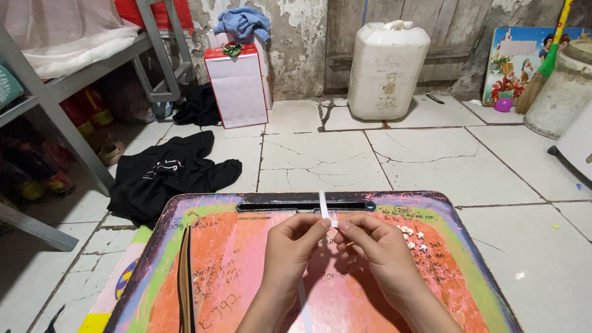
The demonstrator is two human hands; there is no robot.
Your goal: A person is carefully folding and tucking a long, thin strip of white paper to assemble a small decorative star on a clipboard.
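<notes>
We've got a scuffed pink-orange lap desk (246,265) under our hands. Left hand (295,246) and right hand (376,246) both pinch a thin white paper strip (323,206) at a small fold mid-desk; it's narrow, flat, poking toward 12 o'clock. Tiny white paper stars (414,238) sit at 3 o'clock.

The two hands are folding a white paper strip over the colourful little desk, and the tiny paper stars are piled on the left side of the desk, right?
Not quite. The tiny paper stars lie on the right side of the colourful little desk, beside the right hand, as the head view shows. The rest holds: the left hand and right hand pinch a white paper strip over the desk.
</notes>
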